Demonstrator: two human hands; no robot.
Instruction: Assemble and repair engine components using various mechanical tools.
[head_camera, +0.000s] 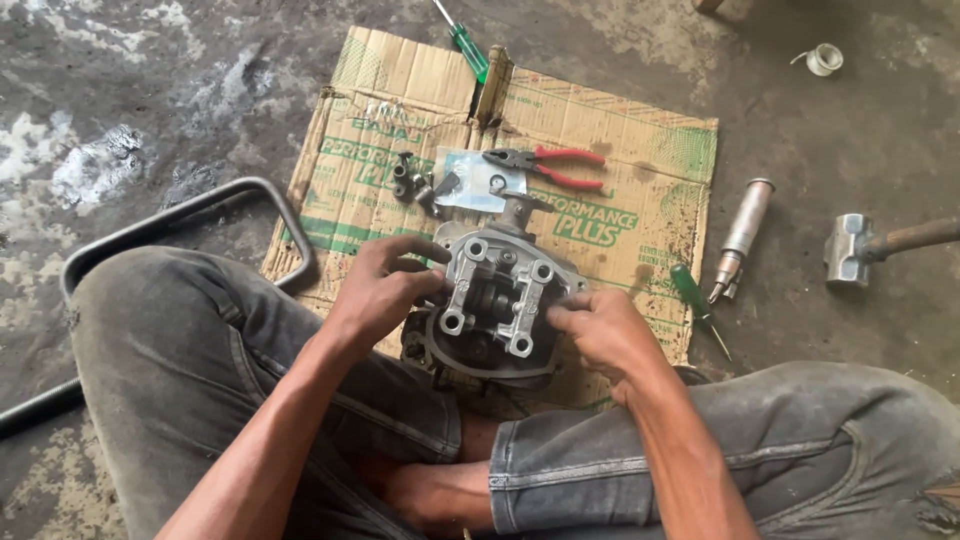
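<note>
A grey metal engine cylinder head (495, 300) with a rocker bracket on top rests on a flattened cardboard sheet (640, 150) between my knees. My left hand (385, 285) grips its left side, fingers curled over the upper left corner. My right hand (600, 330) holds its right edge, fingertips pressed against the bracket. Both hands are in contact with the part.
On the cardboard lie red-handled pliers (550, 165), small dark bolts (412, 180) and a clear plastic bag (470, 180). Green-handled screwdrivers (468, 48) (695, 295), a metal cylinder tool (742, 235), a hammer (860, 248) and a bent metal tube (190, 210) lie on the concrete floor.
</note>
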